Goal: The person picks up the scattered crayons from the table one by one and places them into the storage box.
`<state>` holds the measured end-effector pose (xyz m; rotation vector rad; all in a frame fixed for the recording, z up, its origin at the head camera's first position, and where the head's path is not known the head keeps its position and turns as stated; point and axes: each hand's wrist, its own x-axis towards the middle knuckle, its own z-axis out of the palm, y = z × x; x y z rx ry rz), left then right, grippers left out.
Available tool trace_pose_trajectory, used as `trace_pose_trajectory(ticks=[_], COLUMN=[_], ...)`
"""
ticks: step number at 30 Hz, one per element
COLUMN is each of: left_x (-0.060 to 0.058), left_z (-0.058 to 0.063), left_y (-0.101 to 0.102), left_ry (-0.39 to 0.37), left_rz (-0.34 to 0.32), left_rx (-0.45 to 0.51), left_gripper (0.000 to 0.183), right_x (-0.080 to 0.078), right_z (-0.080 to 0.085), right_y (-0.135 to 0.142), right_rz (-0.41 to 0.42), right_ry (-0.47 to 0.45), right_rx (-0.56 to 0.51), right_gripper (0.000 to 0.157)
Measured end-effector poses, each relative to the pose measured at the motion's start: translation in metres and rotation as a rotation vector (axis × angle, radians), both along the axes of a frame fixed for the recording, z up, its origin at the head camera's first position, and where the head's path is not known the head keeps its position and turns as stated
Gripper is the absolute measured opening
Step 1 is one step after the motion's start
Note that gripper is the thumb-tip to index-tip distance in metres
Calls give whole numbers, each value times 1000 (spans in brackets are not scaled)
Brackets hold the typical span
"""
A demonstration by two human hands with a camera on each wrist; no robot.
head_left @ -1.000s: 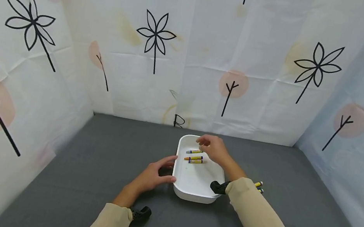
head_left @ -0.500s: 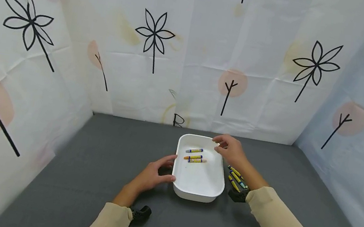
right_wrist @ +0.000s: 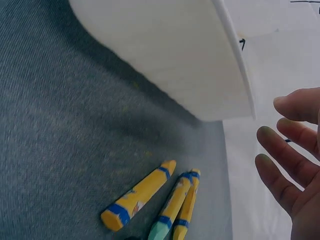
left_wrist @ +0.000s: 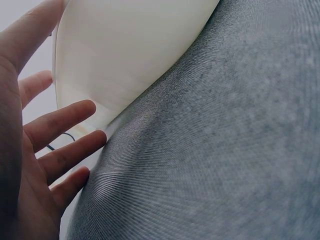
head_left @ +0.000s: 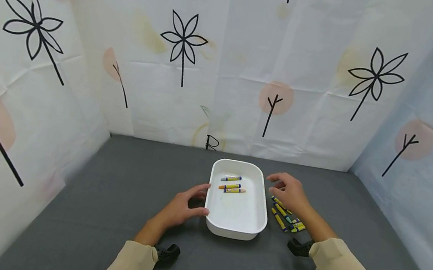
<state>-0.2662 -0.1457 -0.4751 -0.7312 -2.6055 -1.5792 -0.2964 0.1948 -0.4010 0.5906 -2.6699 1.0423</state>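
Observation:
A white rectangular tray (head_left: 236, 215) stands mid-table with three crayons (head_left: 232, 186) lying inside it, one grey-tipped, one orange, one pale. My left hand (head_left: 182, 209) rests at the tray's left side, thumb and index finger spread against the rim; the left wrist view shows the other fingers loosely extended beside the tray wall (left_wrist: 125, 45). Right of the tray, my right hand (head_left: 289, 193) hovers with nothing between its loosely bent fingers. Beneath and in front of it lies a loose pile of yellow-wrapped crayons (head_left: 281, 212), and one of them has a green tip (right_wrist: 159, 231).
Dark grey cloth covers the table (head_left: 144, 166). White fabric walls (head_left: 244, 64) printed with flowers and twigs enclose it at the back and both sides. A black wrist strap mount (head_left: 299, 248) sits under the right wrist, close to the crayon pile.
My right hand has moved from over the tray out to the right, above the loose crayons, uncovering the three inside the tray. My left hand has stayed at the rim.

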Motion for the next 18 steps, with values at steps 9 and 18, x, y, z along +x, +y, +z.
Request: trace_pose_trajectory(ticks=[9,18], left_x=[0,2], left_z=[1,3], left_y=[0,0], left_ry=[4,-10], left_rz=[3,5], left_rx=[-16,-31], left_gripper=[70,71], right_x=[-1,-6], right_z=[-10,-20], right_y=[15,26], right_rz=[-7,-67], right_ry=[-2,-94], right_rx=[38,86], right_gripper=[29,30])
